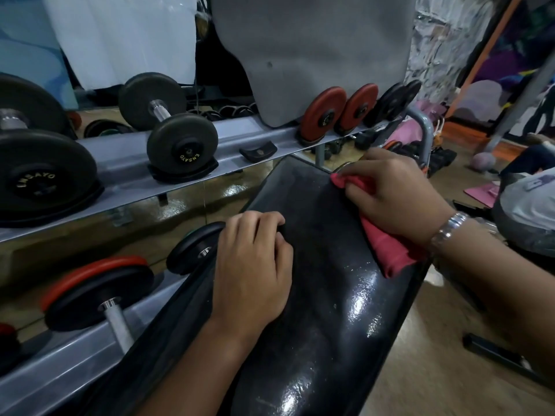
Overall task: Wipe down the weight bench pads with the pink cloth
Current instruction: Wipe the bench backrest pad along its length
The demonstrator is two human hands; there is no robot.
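A long black glossy bench pad (318, 295) runs from the bottom centre up toward the right. My right hand (393, 193) presses the pink cloth (387, 250) onto the pad's upper right edge, fingers curled over it. The cloth trails back under my wrist, which wears a metal watch. On the pad's left edge rests my left hand (252, 265), fingers bent over the rim, holding nothing else.
A grey dumbbell rack (120, 172) stands close on the left with black dumbbells (168, 130) and red plates (324, 115). A lower tier holds more dumbbells (99, 292). A grey mat (312, 52) hangs behind. Bags and clutter sit at the right on the wooden floor.
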